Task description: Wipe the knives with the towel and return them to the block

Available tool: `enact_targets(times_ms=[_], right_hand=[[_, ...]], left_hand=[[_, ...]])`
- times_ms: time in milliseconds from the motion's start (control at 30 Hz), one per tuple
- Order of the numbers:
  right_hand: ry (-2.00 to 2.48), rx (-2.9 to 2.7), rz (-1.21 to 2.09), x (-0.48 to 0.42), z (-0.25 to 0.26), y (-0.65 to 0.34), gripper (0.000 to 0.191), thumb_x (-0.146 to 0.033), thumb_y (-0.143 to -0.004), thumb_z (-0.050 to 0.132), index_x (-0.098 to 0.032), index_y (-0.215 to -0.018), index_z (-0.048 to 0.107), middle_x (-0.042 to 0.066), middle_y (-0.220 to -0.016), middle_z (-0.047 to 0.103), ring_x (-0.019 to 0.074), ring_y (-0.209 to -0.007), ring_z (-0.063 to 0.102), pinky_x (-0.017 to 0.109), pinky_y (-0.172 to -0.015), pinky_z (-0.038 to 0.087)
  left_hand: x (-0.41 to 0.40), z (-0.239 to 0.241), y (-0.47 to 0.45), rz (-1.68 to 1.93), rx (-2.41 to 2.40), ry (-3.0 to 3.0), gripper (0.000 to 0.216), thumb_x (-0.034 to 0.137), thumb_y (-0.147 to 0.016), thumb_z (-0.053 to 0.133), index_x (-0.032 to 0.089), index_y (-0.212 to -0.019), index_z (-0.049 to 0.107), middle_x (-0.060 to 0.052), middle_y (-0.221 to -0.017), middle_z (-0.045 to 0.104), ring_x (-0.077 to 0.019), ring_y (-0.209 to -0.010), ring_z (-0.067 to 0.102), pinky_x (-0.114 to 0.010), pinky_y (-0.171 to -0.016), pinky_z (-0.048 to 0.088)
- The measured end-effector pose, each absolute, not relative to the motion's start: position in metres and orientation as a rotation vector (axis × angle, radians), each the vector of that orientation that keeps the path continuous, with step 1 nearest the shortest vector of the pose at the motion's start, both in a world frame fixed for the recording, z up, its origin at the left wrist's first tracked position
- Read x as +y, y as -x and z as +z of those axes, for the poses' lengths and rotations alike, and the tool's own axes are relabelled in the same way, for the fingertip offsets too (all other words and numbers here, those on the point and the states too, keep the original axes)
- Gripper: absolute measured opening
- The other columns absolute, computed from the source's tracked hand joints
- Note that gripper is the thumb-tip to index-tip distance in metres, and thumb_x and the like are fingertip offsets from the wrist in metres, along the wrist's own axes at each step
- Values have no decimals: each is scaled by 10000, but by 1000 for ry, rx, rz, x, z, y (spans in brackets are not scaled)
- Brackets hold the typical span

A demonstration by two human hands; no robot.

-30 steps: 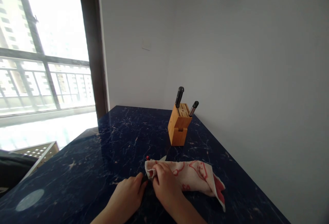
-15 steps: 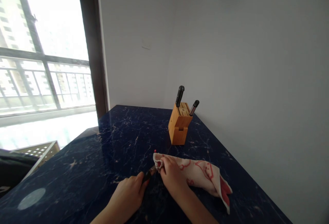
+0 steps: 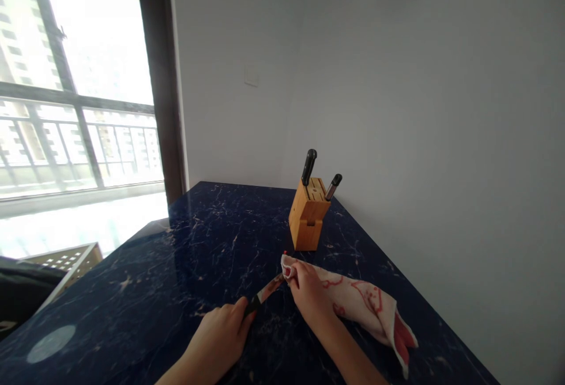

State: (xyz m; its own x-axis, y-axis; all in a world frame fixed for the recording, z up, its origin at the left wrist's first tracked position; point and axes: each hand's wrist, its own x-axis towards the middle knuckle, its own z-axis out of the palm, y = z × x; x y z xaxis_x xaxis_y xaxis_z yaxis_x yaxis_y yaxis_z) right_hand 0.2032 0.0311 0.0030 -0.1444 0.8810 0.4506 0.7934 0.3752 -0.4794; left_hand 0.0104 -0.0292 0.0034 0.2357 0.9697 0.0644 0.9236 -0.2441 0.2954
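My left hand (image 3: pixel 223 329) is closed around the dark handle of a knife (image 3: pixel 270 288). The blade points up and to the right, and its tip end runs into the folded edge of a cloth (image 3: pixel 353 302). That cloth is whitish with red line patterns and a red underside. My right hand (image 3: pixel 309 291) grips the cloth near its left end, fingers wrapped over it around the blade's far end. The blade tip is hidden by the cloth and fingers.
A wooden knife block (image 3: pixel 306 220) stands beyond my hands, holding a black-handled knife (image 3: pixel 309 166) and a second handled tool (image 3: pixel 334 186). The dark blue marbled table (image 3: pixel 220 226) meets a grey wall at right. A perforated light bin (image 3: pixel 66 258) sits at lower left.
My right hand has slid the cloth up and to the right, away from my left hand. More of the blade shows now. My left hand stays in place.
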Motion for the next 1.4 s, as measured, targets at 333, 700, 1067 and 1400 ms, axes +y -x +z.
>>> enact_targets(times_ms=[333,700,1067,1400], right_hand=[[1417,-2063,134,15,3,-184,283,-4,-684,391,-160,-848,561,85,-977,583,196,-1038,483,312,-929,347],[1529,-1910,69,29,7,-204,184,-67,-731,393,-182,-781,528,62,-827,595,189,-833,555,311,-765,432],[1383,-1970,269,13,9,-184,201,-55,-704,434,-196,-799,541,41,-874,593,180,-905,540,304,-822,408],[1197,-2064,388,-4,-2,-159,284,-31,-711,421,-191,-894,568,53,-1051,578,183,-1106,456,324,-946,335]], left_hand=[[-27,2,-11,337,1810,-2296,258,312,-871,298,211,-893,535,-46,-769,670,-225,-726,644,-284,-583,419],[-26,4,-11,332,1869,-2246,289,320,-877,271,197,-930,528,-63,-790,663,-224,-758,640,-293,-624,437],[-28,11,-14,264,1892,-2242,273,303,-877,279,199,-908,529,-58,-782,671,-220,-743,645,-277,-600,425],[-28,4,-12,283,1859,-2295,280,294,-879,267,193,-888,528,-60,-784,668,-229,-730,639,-294,-595,421]])
